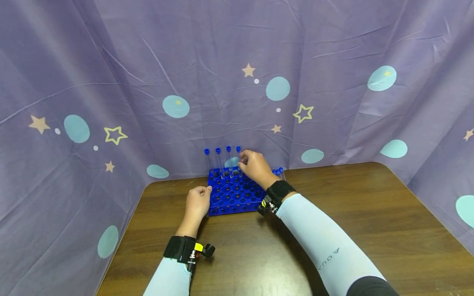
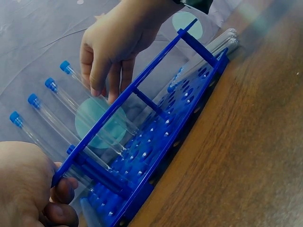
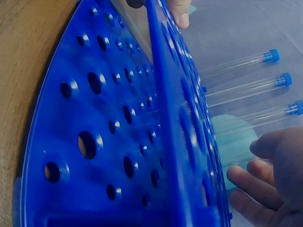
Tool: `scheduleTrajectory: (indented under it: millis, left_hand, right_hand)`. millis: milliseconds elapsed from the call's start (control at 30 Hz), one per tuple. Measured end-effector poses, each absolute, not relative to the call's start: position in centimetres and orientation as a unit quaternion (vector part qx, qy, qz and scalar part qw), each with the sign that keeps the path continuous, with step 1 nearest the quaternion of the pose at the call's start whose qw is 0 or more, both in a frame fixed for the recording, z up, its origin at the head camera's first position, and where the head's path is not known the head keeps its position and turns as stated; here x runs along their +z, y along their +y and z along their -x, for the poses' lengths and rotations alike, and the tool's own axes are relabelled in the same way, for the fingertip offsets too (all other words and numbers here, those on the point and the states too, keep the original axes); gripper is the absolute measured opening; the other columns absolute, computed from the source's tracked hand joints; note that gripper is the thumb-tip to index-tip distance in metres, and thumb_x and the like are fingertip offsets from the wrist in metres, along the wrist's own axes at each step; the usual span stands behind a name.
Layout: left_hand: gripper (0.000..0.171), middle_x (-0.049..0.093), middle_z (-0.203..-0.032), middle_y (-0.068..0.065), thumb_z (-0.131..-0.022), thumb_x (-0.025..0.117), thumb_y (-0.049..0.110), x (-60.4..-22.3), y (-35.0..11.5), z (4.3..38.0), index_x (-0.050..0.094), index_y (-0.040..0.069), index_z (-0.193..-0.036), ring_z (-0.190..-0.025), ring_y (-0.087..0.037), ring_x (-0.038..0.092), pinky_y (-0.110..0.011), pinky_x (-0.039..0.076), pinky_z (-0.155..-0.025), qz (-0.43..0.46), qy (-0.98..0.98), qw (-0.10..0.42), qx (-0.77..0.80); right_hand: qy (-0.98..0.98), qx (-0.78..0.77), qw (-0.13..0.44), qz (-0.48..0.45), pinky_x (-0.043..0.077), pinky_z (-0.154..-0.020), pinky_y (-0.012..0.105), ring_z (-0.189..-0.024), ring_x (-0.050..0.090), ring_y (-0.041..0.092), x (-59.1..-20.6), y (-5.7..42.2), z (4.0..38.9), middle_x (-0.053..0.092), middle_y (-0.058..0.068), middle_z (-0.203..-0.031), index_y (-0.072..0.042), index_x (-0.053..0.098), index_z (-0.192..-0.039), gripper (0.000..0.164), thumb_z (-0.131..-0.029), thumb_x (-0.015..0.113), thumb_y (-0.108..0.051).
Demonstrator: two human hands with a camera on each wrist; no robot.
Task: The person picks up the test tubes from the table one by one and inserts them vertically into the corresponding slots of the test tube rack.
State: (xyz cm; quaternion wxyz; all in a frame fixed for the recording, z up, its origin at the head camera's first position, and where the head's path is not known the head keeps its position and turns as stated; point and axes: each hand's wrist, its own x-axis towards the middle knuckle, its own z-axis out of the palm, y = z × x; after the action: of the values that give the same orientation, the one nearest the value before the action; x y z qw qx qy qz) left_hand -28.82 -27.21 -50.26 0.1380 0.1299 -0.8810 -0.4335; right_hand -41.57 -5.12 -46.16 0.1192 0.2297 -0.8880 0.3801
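Tubes [image 1: 218, 152], four of them, clear and blue-capped, stand in a row along the far edge at the left part of a blue rack [image 1: 231, 199], and we see their caps pointing up, each long axis close to upright and tipping slightly left in the head view. At the right of this row, we find the fourth tube [image 1: 238, 149] beside the right hand [image 1: 256, 166], whose thumb and fingers are slightly bent and parted; we cannot tell whether they pinch the glassy body. The rack's long axis runs left to right across the table [image 1: 237, 250], its holed upper tier raised above a lower one. At its left end we see the left hand [image 1: 198, 201] gripping the edge, fingers curled beneath the upper tier. Near the rack's right end we make out more capped tubes [image 1: 280, 170], partly covered by the right wrist and its black strap [image 1: 280, 191]. In the right wrist view, the upper tier cuts across our sight of the lower tube bodies, and the hand blocks the fourth. Behind everything we have a purple curtain [image 1: 222, 53] with stars and pale green spots, and pale sleeves [image 1: 326, 238] cover both forearms
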Motion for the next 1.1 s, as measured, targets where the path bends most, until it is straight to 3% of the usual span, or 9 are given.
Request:
scheduleTrajectory:
  millis: [200, 633, 1100]
  left_hand:
    - [0.036, 0.075, -0.094, -0.015, -0.108, 0.063, 0.029, -50.3, -27.2, 28.8, 0.08, -0.002, -0.105, -0.085, -0.031, 0.067, -0.049, 0.056, -0.081, -0.131, -0.881, 0.14, -0.432]
    - [0.035, 0.073, -0.094, -0.015, -0.108, 0.063, 0.029, -50.4, -27.2, 28.8, 0.08, -0.001, -0.1, -0.086, -0.032, 0.066, -0.049, 0.056, -0.08, -0.133, -0.882, 0.14, -0.43]
    - [0.036, 0.075, -0.092, -0.015, -0.109, 0.062, 0.03, -50.4, -27.2, 28.9, 0.079, -0.002, -0.106, -0.087, -0.033, 0.068, -0.052, 0.057, -0.083, -0.131, -0.883, 0.138, -0.429]
  right_hand:
    - [-0.886, 0.386, 0.118, -0.228, 0.063, -0.077, 0.037, -0.092, 0.077, 0.023, -46.3, -4.8, 41.3, 0.082, 0.011, -0.104, -0.004, 0.074, -0.122, 0.026, -0.097, 0.076, -0.013]
    - [-0.878, 0.411, 0.116, -0.218, 0.062, -0.071, 0.04, -0.089, 0.076, 0.023, -46.5, -1.6, 39.8, 0.081, 0.011, -0.106, -0.003, 0.073, -0.127, 0.031, -0.099, 0.075, -0.016]
    - [-0.89, 0.382, 0.172, -0.182, 0.061, -0.066, 0.045, -0.089, 0.078, 0.026, -47.6, 4.8, 38.2, 0.081, 0.009, -0.105, -0.007, 0.075, -0.129, 0.032, -0.1, 0.07, -0.019]
